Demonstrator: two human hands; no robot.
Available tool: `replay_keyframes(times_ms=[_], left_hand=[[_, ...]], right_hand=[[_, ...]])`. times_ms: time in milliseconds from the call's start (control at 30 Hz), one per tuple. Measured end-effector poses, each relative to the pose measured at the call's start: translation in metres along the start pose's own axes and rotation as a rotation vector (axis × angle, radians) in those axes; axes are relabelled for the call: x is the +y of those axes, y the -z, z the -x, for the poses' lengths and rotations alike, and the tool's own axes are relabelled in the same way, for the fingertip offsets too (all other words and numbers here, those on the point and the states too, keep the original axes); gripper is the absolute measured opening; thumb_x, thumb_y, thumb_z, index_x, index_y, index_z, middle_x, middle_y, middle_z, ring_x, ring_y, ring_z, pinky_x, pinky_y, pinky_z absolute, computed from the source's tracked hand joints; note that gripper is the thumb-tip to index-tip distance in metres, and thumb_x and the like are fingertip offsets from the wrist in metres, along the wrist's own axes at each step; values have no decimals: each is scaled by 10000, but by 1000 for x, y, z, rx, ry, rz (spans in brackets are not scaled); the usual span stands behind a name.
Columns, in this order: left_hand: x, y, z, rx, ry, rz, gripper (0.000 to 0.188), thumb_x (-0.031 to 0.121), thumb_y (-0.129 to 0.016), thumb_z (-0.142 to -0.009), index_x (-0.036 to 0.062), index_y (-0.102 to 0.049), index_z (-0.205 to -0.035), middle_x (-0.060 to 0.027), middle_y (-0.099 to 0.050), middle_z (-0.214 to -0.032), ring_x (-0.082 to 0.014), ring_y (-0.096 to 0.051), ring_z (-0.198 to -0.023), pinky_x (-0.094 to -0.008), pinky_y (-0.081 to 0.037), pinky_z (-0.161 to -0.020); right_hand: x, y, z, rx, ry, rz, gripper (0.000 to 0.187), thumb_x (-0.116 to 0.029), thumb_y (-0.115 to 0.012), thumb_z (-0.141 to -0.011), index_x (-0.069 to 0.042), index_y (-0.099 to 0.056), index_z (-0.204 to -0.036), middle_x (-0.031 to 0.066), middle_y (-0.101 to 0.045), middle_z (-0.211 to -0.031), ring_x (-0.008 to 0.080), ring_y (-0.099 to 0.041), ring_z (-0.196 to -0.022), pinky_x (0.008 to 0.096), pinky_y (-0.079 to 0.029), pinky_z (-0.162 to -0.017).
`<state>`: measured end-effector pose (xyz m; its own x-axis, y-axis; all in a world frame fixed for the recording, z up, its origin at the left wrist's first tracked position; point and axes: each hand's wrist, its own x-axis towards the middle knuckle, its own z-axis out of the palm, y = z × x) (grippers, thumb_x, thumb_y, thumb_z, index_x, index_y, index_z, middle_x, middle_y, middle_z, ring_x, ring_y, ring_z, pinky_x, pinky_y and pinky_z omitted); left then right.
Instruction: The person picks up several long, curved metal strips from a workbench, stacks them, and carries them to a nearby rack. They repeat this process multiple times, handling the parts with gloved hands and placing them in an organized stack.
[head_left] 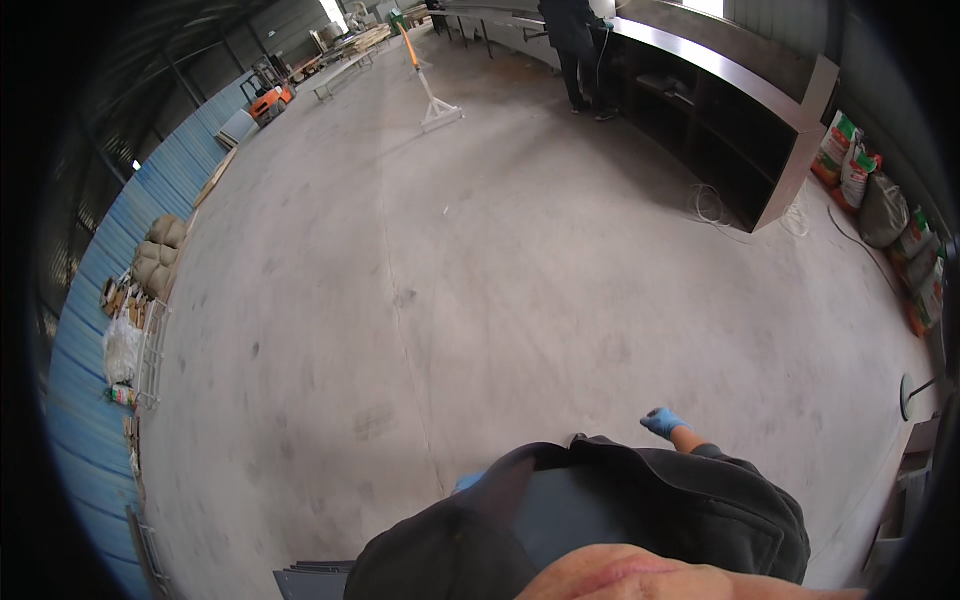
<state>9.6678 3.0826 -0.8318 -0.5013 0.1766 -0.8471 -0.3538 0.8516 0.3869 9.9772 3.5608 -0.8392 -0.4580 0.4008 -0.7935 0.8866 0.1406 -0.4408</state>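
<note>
My right hand (661, 422), in a blue glove, hangs out in front of my right side over the concrete floor (520, 330). Its fingers look curled in, and I see nothing held in them. Only a small patch of blue glove shows of my left hand (468, 482), beside my dark jacket (450, 535). The jacket hides the rest of it, so its fingers cannot be made out. Neither hand is seen touching an object.
A long dark cabinet (790, 175) stands ahead right, with coiled cable (712, 210) beside it. A person (572, 45) stands at its far end. Filled sacks (884, 212) line the right wall. A white stand (438, 108), orange forklift (268, 100) and dark panels (312, 582) lie leftward.
</note>
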Motion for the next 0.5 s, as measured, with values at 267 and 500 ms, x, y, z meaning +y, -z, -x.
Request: replay_keyframes(times_ms=[267, 500], left_hand=[[138, -17, -59, -53, 165, 351, 697, 504, -727, -1018, 46, -598, -1527, -211, -672, -1465, -381, -668, -1311, -529, -554, -1087], [209, -8, -105, -84, 43, 272, 710, 508, -747, -1004, 48, -603, -1526, -211, -704, -1385, -372, -685, -1273, -515, -575, -1044]], right_hand=[[-107, 84, -17, 43, 127, 21, 658, -522, -698, -981, -56, -709, -1445, 193, -708, -1472, 368, -645, -1400, 459, -486, -1196], [-89, 121, -32, -131, -12, 96, 626, -499, -711, -961, -32, -755, -1375, 218, -727, -1429, 383, -668, -1365, 472, -510, -1166]])
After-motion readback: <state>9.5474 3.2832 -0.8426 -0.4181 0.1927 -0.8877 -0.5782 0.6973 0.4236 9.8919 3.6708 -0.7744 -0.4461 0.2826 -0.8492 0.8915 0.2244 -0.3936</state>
